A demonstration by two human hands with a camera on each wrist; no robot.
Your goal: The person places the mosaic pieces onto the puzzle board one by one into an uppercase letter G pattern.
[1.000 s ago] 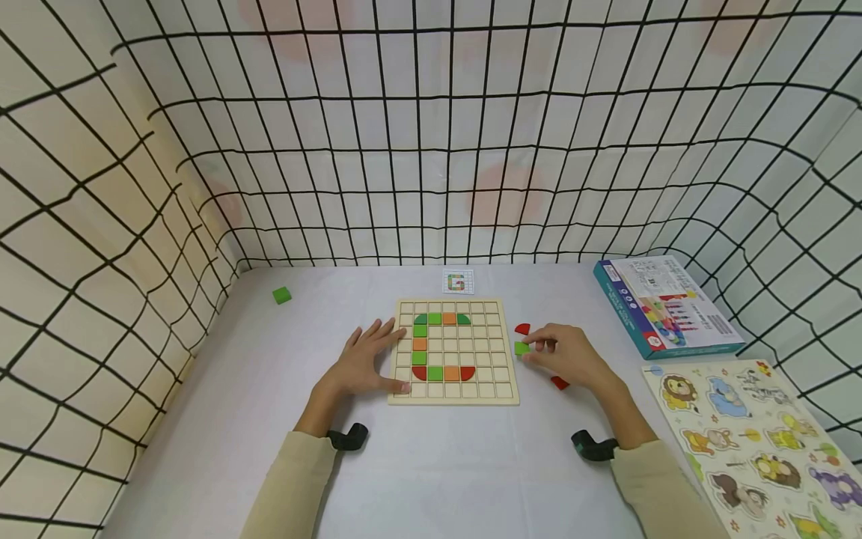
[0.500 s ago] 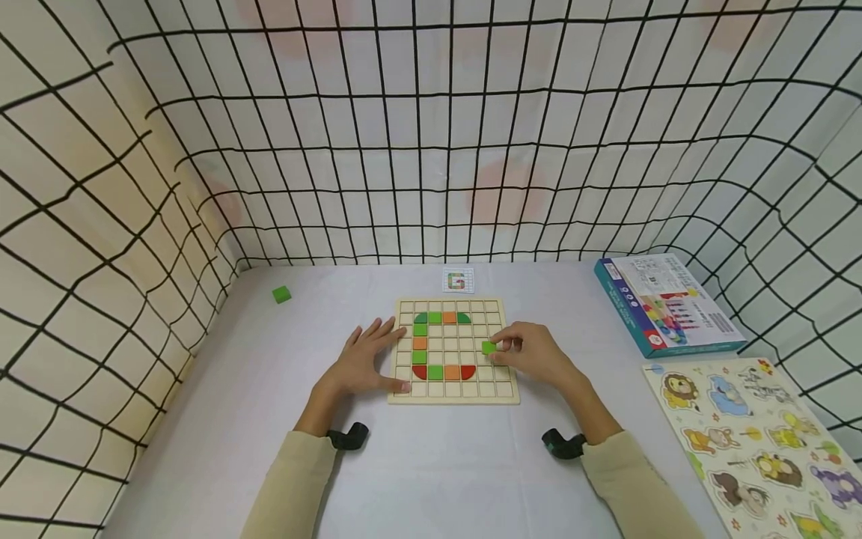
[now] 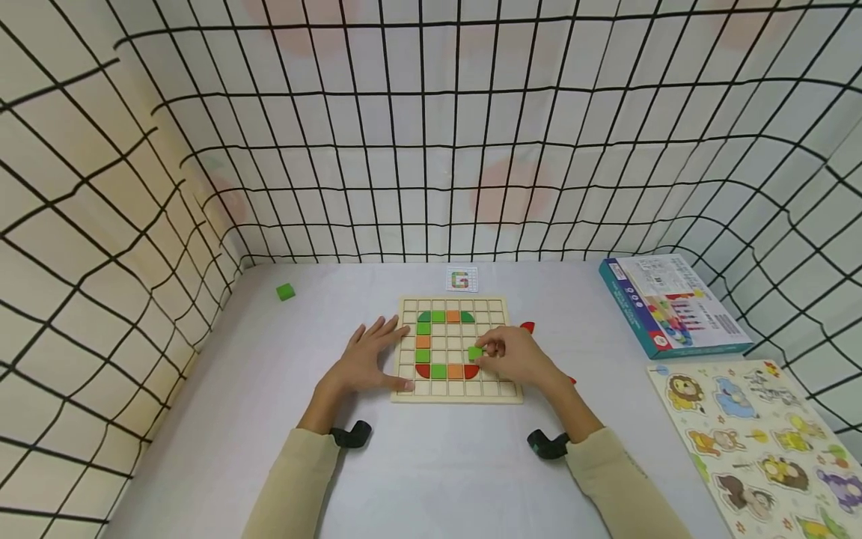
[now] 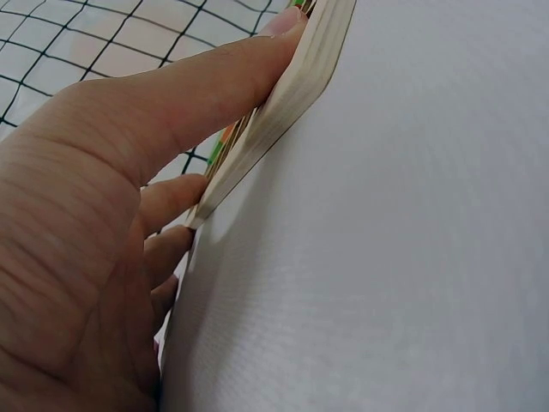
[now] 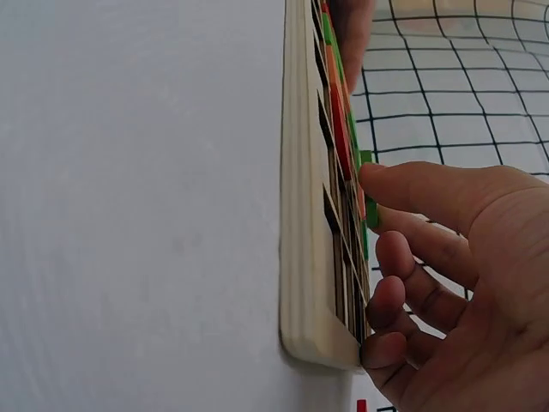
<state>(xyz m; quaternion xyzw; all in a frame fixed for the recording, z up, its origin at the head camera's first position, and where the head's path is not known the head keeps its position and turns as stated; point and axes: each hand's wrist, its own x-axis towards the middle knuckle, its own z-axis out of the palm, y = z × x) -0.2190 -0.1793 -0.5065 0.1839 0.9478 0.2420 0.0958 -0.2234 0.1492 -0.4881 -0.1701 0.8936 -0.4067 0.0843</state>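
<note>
A wooden grid board (image 3: 447, 388) lies on the white cloth, with green, orange and red tiles set in a C-like outline. My left hand (image 3: 364, 364) rests against its left side, fingers spread, thumb (image 4: 257, 73) over the rim. Between thumb and fingertips my right hand (image 3: 520, 358) pinches a green square tile (image 3: 475, 352). That green tile is above the board's surface, just over the red quarter-round tile (image 3: 471, 371) at the lower right of the outline. In the right wrist view the other fingers of this hand curl loosely near the board's edge.
Behind the board lies a small pattern card (image 3: 462, 279). A loose green tile (image 3: 286, 292) is at the far left; a red piece (image 3: 528, 327) lies right of the board. Farther right are a teal-edged box (image 3: 673, 307) and an animal puzzle board (image 3: 747, 427). Black netting (image 3: 431, 146) surrounds the table.
My right hand has carried the green square tile leftward from beside the board to over its middle right. The left hand has stayed on the board's left side.
</note>
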